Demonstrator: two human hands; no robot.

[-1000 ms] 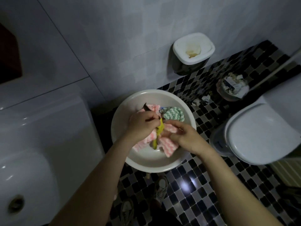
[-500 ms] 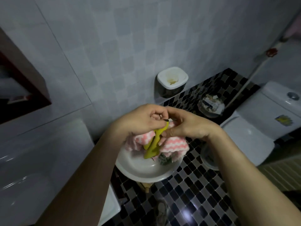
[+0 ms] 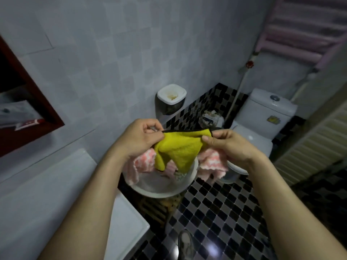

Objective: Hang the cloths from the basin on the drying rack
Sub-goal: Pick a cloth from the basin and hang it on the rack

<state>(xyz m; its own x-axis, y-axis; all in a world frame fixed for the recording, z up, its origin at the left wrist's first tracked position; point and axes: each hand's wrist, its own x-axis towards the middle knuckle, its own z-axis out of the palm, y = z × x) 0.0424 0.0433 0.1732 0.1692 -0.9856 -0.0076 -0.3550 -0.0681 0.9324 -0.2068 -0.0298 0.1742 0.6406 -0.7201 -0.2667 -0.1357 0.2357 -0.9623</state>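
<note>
The left hand [image 3: 142, 136] and the right hand [image 3: 231, 145] each pinch a top corner of a yellow terry cloth with a black edge [image 3: 180, 149]. Both grips are clenched on it and hold its upper edge taut above the round white plastic basin [image 3: 159, 186]. A pink-and-white zigzag cloth [image 3: 144, 162] hangs beneath both hands, over the basin's rim. A green-patterned cloth [image 3: 179, 176] peeks from inside the basin. A white toilet [image 3: 266, 113] stands right of the basin, and a pink barred drying rack [image 3: 300, 29] shows high above it.
</note>
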